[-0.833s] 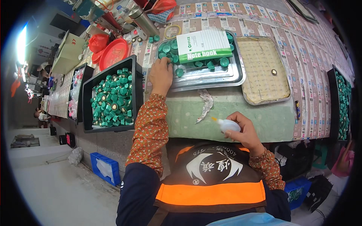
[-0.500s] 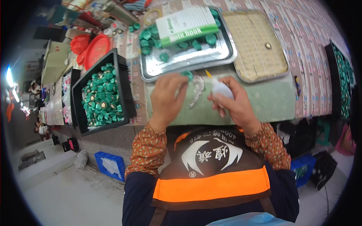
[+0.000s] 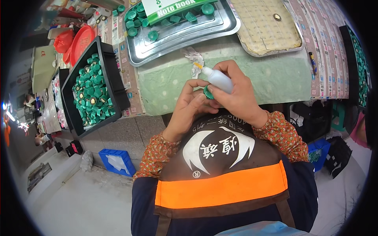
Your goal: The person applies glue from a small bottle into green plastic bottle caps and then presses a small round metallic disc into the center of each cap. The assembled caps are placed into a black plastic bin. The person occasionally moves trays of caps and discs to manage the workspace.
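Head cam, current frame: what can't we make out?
Head view:
- Small green fluted cup: right side, hidden by the right hand's thumb.
- White squeeze bottle with a yellow tip: base, hidden in the right hand.
- White-and-green notebook: top, cut off by the upper edge.
- Silver rectangular metal tray: far side, cut off there too.
- Black bin at far right: outer side, lost in the dark fisheye rim.

The head-worn fisheye looks down from near on hands (image 3: 242, 93) and tabletop (image 3: 159, 88).
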### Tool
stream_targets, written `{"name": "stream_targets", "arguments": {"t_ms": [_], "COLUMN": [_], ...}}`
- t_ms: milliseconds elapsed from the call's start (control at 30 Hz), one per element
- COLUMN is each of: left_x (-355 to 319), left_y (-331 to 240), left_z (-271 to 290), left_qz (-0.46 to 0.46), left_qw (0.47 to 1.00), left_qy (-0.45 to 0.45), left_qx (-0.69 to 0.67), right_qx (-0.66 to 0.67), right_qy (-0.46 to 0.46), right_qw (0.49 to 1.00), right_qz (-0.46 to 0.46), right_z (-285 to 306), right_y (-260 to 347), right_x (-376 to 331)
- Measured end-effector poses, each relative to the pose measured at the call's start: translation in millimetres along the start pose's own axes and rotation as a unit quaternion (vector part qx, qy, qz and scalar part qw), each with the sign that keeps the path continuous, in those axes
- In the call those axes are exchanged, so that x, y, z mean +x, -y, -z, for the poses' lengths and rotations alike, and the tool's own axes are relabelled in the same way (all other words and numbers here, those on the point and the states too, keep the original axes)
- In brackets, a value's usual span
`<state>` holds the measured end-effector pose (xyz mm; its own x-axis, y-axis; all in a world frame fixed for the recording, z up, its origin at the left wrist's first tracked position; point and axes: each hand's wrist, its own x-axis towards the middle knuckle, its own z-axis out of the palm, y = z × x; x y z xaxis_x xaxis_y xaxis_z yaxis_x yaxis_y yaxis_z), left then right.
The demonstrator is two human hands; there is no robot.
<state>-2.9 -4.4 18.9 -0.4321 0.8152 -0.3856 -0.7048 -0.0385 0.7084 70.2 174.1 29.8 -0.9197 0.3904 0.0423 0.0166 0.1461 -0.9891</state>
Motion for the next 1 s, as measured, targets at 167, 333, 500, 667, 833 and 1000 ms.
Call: {"name": "stream_targets", "arguments": {"t_ms": [167,333,500,667,833,1000], "left_x": [-2.8,-8.4,-15.5,-20.3,-20.7,-20.9], "left_y": [6.6,1.4,-0.4,-3.1,0.3,-0.5], "left_z": [-7.0,0.4,14.7,9.2,14.6,13.5], "left_qz": [-0.016,-0.015,-0.021,-0.01,0.009,0.011], "left_qw": [0.999,0.994,0.985,0.982,0.982,0.99], "left_qy": [-0.024,-0.021,-0.021,-0.041,-0.03,-0.034], "left_qx": [-0.042,-0.106,-0.169,-0.183,-0.184,-0.139], "right_qx": [-0.08,0.009,-0.008,-0.051,-0.053,-0.075], "right_qy": [0.01,0.057,0.12,0.132,0.135,0.146], "right_qw": [0.994,0.998,0.992,0.984,0.979,0.974], "right_qz": [0.072,0.024,0.028,0.104,0.145,0.155], "right_z": [0.0,14.5,42.0,42.9,40.4,38.7], "right_y": [0.2,5.3,14.1,22.5,21.2,17.7], "right_x": [-7.7,-8.1,-13.0,-20.7,-19.0,-21.0]}}
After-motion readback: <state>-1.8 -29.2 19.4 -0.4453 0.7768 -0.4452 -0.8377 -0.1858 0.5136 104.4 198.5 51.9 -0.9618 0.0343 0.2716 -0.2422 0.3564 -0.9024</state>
